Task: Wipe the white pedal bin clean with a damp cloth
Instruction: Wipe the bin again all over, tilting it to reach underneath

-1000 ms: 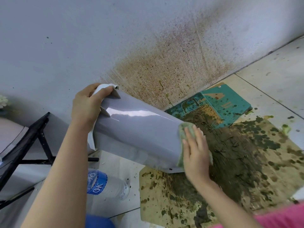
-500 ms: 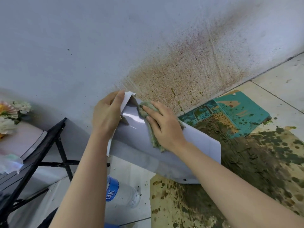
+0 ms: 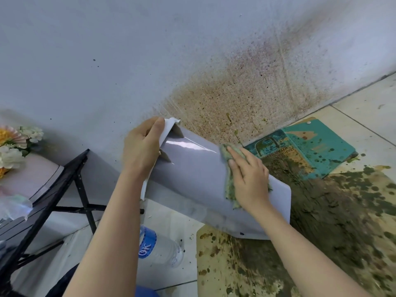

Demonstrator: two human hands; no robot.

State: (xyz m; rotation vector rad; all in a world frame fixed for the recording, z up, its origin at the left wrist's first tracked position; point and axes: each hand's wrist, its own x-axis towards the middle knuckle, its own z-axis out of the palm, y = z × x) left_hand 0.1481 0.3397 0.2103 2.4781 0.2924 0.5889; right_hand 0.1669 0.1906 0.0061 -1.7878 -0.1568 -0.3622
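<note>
Pressure matters: our left grip clenches the rim of the white pedal bin, tilted above the floor, while our right grip, fingers flat, presses the green cloth on its side. We should wipe in long overlapping strokes, lengthwise.

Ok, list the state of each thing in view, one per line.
pedal bin: tilted, glossy side up.
left hand: grips the bin's rim.
right hand: flat, presses the cloth on the bin.
cloth: green, crumpled, stained.
bottle: lying on its side.
wall: spattered brown.
cardboard: soiled dark green.
</note>
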